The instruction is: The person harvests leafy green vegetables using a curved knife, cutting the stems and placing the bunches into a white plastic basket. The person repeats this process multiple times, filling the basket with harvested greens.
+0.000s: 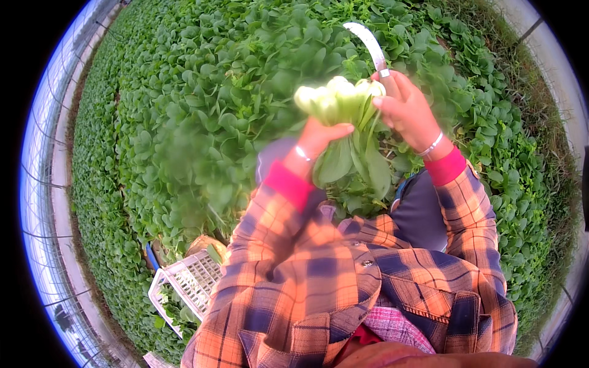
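Note:
My left hand point(322, 138) is closed around a bunch of leafy greens that looks like bok choy point(343, 101), its pale stem bases up and its leaves hanging down. Just right of the bases, my right hand point(407, 108) grips the wooden handle of a sickle-like knife with a curved blade point(368, 41) pointing up and to the left. The right thumb and fingers are at the rightmost stem of the bunch, and may touch it. Parts of the bunch and left hand are blurred.
Dense leafy plants point(193, 92) grow in front and on both sides. At lower left a white plastic crate point(193, 280) holds greens, with a blue object point(151, 256) beside it. Grass borders the bed at right, with a pale edging point(559, 69) beyond; a similar edging runs along the left.

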`<action>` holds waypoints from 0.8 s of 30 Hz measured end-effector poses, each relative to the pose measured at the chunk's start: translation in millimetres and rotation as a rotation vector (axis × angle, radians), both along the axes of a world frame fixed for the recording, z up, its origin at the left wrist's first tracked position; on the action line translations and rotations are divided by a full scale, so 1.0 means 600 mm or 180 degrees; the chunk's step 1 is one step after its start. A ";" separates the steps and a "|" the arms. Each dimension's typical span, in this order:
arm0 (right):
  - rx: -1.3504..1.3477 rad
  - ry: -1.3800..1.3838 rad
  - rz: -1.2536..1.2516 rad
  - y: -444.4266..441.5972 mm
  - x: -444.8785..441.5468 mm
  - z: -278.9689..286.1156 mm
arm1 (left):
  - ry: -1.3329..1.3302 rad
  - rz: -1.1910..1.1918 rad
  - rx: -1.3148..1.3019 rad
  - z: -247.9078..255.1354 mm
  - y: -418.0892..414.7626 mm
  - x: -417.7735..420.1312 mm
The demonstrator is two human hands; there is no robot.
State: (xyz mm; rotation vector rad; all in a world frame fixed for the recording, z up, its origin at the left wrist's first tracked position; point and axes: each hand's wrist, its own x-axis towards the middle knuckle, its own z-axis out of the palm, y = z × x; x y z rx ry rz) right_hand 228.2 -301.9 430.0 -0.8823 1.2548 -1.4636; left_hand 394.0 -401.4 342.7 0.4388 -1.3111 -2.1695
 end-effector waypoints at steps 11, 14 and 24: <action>-0.0162 0.0007 -0.0795 -0.002 -0.074 -0.020 | 0.0764 -0.0377 0.0334 0.006 -0.012 -0.005; 0.0143 0.0236 -0.0823 -0.009 -0.066 -0.037 | 0.0702 -0.0499 0.0324 0.005 -0.010 -0.012; 0.0103 -0.0469 -0.0733 -0.038 -0.044 -0.106 | 0.0008 0.0163 0.0213 -0.029 -0.004 -0.041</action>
